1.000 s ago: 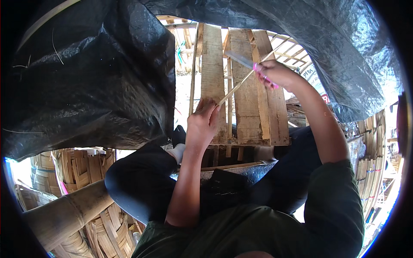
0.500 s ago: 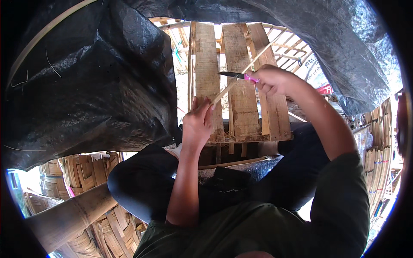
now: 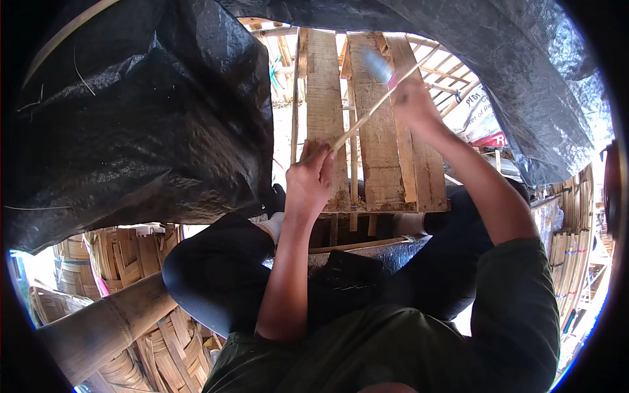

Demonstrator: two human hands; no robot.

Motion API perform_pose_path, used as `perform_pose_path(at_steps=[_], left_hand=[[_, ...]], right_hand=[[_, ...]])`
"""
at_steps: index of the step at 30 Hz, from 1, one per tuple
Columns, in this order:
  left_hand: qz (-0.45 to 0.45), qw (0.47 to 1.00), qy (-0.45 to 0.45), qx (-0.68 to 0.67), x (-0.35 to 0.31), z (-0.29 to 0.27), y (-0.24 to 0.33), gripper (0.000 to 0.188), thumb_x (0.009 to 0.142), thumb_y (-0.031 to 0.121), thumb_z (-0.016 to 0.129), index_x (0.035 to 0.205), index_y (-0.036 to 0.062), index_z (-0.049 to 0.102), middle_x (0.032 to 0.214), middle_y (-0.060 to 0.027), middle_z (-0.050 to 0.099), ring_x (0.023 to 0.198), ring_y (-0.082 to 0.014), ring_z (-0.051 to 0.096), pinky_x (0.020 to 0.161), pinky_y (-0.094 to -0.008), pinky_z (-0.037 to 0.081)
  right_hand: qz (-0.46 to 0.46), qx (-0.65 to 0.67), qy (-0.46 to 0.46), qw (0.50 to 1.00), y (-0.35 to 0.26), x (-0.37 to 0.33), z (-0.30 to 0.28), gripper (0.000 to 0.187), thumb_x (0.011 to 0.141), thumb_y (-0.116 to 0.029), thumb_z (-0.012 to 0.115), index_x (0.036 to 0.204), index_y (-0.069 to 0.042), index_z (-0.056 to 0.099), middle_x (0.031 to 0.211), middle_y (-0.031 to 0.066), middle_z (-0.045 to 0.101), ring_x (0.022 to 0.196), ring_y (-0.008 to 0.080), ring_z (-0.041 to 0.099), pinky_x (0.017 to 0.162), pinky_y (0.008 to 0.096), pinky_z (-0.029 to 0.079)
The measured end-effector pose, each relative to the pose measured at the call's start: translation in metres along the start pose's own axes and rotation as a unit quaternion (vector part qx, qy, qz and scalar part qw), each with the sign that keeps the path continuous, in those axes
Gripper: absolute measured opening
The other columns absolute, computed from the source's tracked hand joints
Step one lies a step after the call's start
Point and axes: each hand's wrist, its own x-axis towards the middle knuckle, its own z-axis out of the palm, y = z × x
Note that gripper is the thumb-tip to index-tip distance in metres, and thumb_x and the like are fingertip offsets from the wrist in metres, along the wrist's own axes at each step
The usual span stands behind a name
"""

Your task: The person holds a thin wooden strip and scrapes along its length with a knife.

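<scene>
My left hand [image 3: 313, 171] is closed around the near end of a thin, pale bamboo strip [image 3: 368, 116]. From there the strip slants up to the far right over a slatted wooden bench [image 3: 324, 98]. My right hand [image 3: 414, 101], blurred by motion, grips a knife [image 3: 392, 81] by its pink handle. The knife's blade is a smear pointing up and to the left, beside the strip. Whether the blade touches the strip I cannot tell.
Black plastic sheeting [image 3: 144, 144] hangs at the left and across the top. A thick bamboo pole [image 3: 111, 327] lies at lower left beside woven bamboo baskets [image 3: 134, 255]. Bundled bamboo strips [image 3: 570, 255] stand at the right. My crossed legs flank the bench.
My right hand with the knife has moved up and away along the strip, and the blade has swung to point farther upward. My left hand still holds the strip, nearly in place.
</scene>
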Motion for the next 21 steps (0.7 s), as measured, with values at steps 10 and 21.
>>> perform_pose_path(at_steps=[10, 21], left_hand=[[0.067, 0.996, 0.021, 0.046, -0.002, -0.005, 0.002, 0.014, 0.092, 0.005, 0.061, 0.103, -0.0029, 0.065, 0.093, -0.0239, 0.068, 0.083, -0.0445, 0.063, 0.098, -0.0453, 0.052], [0.085, 0.995, 0.025, 0.041, 0.005, 0.025, 0.022, 0.01, 0.091, 0.004, 0.062, 0.1, -0.0011, 0.062, 0.097, -0.0224, 0.068, 0.093, -0.0471, 0.061, 0.095, -0.0474, 0.053]], right_hand=[[0.377, 0.448, -0.119, 0.802, -0.003, 0.061, -0.097, 0.031, 0.105, -0.035, 0.044, 0.093, -0.008, 0.05, 0.061, -0.006, 0.035, 0.045, 0.0062, 0.027, 0.043, 0.0259, 0.025], [0.412, 0.413, -0.424, 0.693, -0.012, -0.017, -0.049, 0.038, 0.106, -0.042, 0.04, 0.087, -0.009, 0.045, 0.061, -0.0044, 0.033, 0.043, 0.0082, 0.028, 0.04, 0.0248, 0.026]])
